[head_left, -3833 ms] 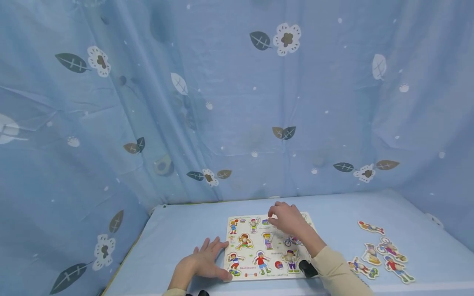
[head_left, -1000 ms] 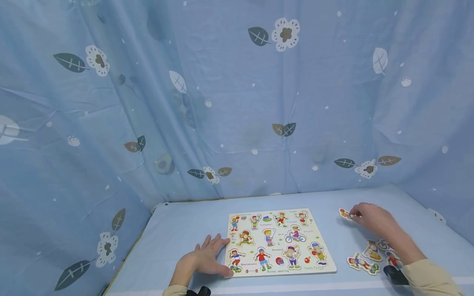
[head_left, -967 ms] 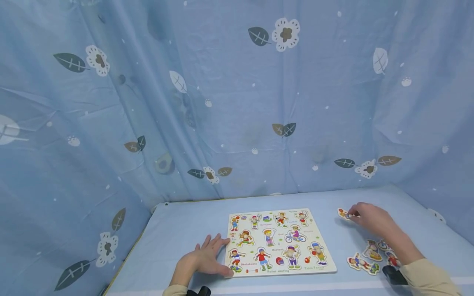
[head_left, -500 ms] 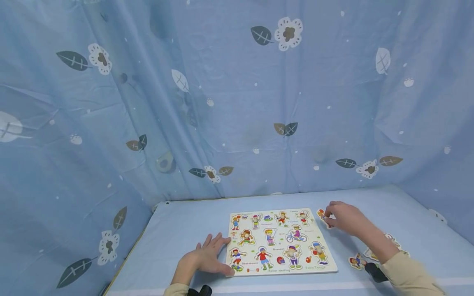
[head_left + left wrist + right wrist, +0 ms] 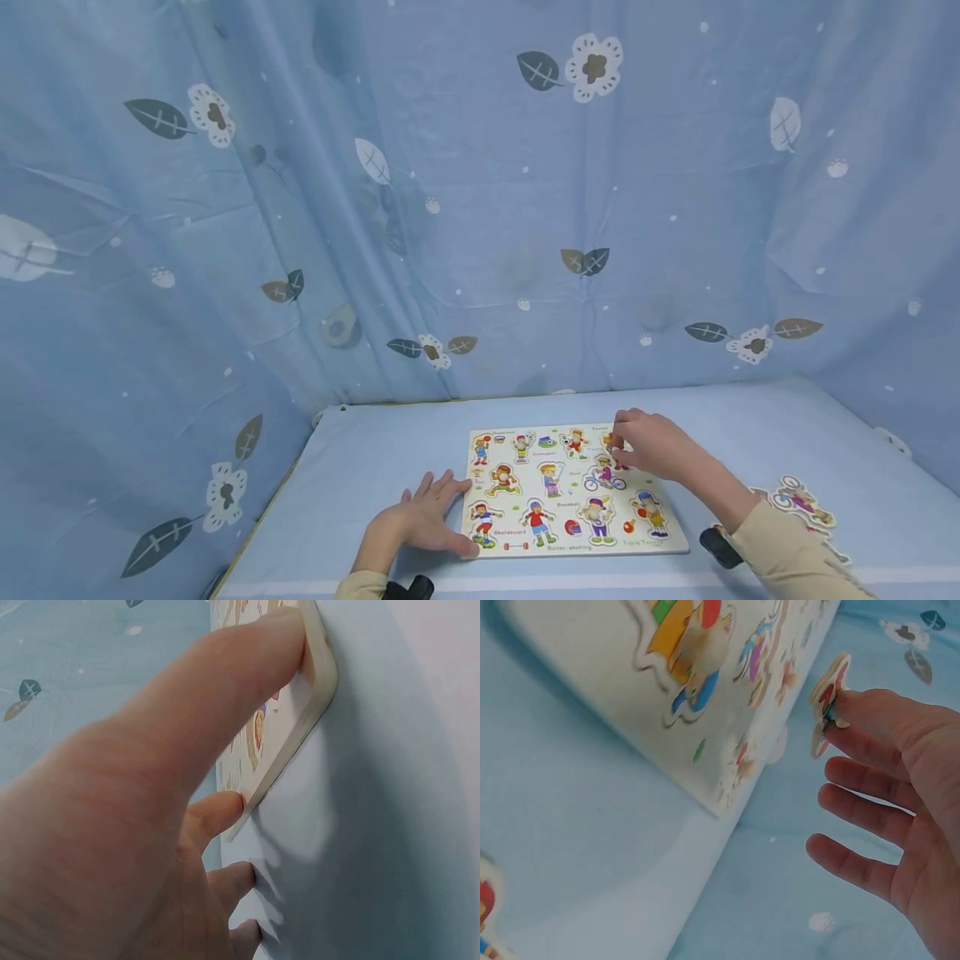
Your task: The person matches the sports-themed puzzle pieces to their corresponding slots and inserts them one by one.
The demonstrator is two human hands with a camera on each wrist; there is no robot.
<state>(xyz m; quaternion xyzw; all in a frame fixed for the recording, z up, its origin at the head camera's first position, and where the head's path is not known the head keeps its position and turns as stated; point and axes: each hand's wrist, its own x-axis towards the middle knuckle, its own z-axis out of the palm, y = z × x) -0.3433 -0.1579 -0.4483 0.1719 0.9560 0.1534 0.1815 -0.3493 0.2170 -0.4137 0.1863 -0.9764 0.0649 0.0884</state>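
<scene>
On my remote feed I see the right hand (image 5: 654, 447) has carried a sports-figure piece (image 5: 822, 696), pinched in its fingers, to the upper right of the puzzle board (image 5: 528, 492), within fitting reach, I judge; the left hand (image 5: 422, 518), fingers spread, stays at the left edge.

Plain, pale beige fabric is worn on both arms: only a short end of the left sleeve (image 5: 362, 585) is shown at the near edge, while the right sleeve (image 5: 787, 550) is seen at greater length, creased by soft folds. The left hand (image 5: 423, 518) and right hand (image 5: 654, 447) are uncovered. A black, two-lobed wrist device (image 5: 422, 587) is worn on the left, a dark, blunt-ended wrist unit (image 5: 720, 548) on the right.
</scene>
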